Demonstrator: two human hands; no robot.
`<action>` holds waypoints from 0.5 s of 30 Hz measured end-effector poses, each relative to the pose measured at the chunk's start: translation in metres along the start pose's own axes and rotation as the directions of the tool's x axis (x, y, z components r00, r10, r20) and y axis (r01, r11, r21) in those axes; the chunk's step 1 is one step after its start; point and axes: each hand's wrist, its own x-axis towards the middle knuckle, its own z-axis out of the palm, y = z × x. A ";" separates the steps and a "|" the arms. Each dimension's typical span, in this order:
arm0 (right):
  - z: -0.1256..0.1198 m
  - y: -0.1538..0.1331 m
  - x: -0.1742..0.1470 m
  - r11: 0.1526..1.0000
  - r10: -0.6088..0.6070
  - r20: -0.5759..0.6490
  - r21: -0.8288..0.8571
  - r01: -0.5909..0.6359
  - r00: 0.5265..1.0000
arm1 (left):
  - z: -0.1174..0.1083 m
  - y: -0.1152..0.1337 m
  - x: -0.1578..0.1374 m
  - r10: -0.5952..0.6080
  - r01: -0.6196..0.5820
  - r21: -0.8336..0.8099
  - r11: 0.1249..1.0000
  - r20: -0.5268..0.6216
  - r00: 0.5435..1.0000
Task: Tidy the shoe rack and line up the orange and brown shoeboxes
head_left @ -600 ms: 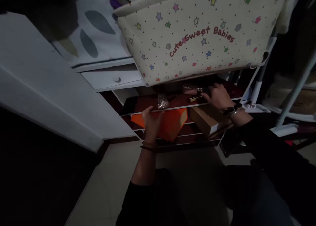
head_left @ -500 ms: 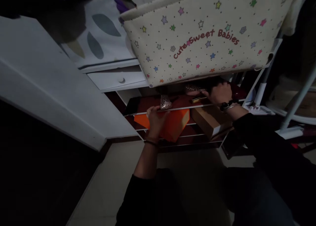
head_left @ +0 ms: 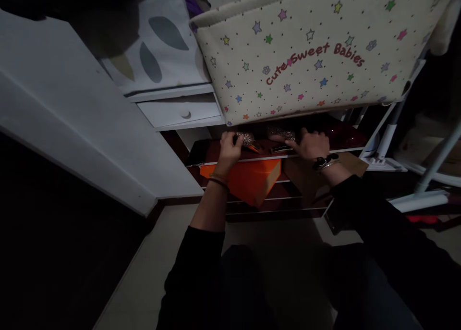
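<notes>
Two glittery shoes lie on the top board of a low dark red shoe rack (head_left: pixel 201 153). My left hand (head_left: pixel 230 147) is closed on the left glittery shoe (head_left: pixel 247 138). My right hand (head_left: pixel 312 144) rests over the right glittery shoe (head_left: pixel 281 131), fingers on its rear part. An orange box (head_left: pixel 254 178) sits on the shelf below my left hand, and a brown cardboard box (head_left: pixel 306 176) sits under my right wrist. The far ends of both shoes are hidden under a hanging cloth.
A cream fabric organiser (head_left: pixel 306 56) printed with stars hangs over the rack. A white drawer unit (head_left: pixel 182 113) and white panel (head_left: pixel 72 123) stand to the left. White metal stand legs (head_left: pixel 425 176) are at the right. Pale floor tiles (head_left: pixel 154 267) lie below.
My left hand rose from the front of the orange box to the top shelf and closed on the left shoe. My right hand shifted slightly left over the right shoe.
</notes>
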 end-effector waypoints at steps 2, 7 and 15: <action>0.003 -0.005 -0.005 0.996 0.043 0.088 0.080 -0.050 0.995 | 0.007 0.003 0.006 -0.019 0.019 -0.013 1.000 0.020 1.000; 0.021 -0.012 -0.002 0.939 0.071 -0.069 0.342 -0.043 0.995 | 0.045 0.023 -0.006 -0.145 0.136 -0.067 0.988 -0.155 0.977; 0.025 -0.057 0.007 0.840 -0.171 -0.303 0.451 0.300 0.937 | 0.077 0.025 -0.006 -0.358 0.344 -0.112 0.932 -0.161 0.920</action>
